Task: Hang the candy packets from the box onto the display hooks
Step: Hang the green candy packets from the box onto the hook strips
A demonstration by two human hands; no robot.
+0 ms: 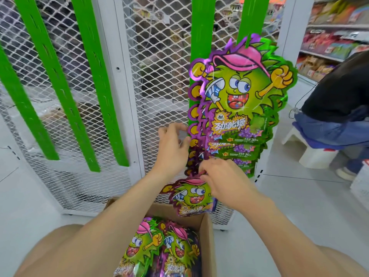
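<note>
Fingers [204, 173] on right hand [221, 182] pinch packet [189, 198] top just under hung stack [239, 108] | left hand [173, 150] touches stack's edge, grip unclear tbh | mid-hang, next needs hole lined onto hook

Hung packets [241, 108] crowd right strips [201, 27]; open reach to left strips [100, 76]; mesh [159, 76] blocks behind; box [207, 240] below.

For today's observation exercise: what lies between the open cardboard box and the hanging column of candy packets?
In the head view: one loose candy packet, its top pinched by the right hand.
</note>
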